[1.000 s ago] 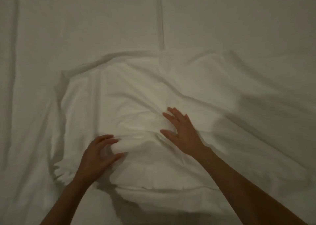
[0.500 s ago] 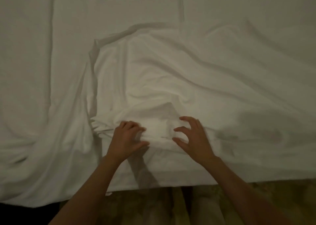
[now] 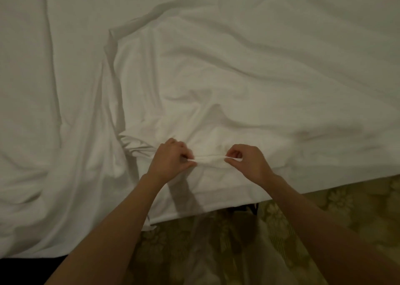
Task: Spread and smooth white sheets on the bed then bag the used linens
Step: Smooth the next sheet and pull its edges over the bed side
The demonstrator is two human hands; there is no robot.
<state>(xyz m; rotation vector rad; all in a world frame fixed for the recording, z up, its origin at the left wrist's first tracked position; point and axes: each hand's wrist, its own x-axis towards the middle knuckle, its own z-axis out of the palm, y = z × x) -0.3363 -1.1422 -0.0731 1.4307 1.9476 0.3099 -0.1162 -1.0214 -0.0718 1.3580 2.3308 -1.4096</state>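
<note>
The white sheet (image 3: 238,72) is found lying rumpled across the bed, a raised fold near the edge pinched by left hand (image 3: 171,161) and right hand (image 3: 249,162); spreading is judged incomplete, bagging unstarted.

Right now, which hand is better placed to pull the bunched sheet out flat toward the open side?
Probably the right hand. Both hands pinch the same fold of the sheet, but the bunched cloth spreads wide to the right, while the left hand sits by the crumpled corner.
</note>
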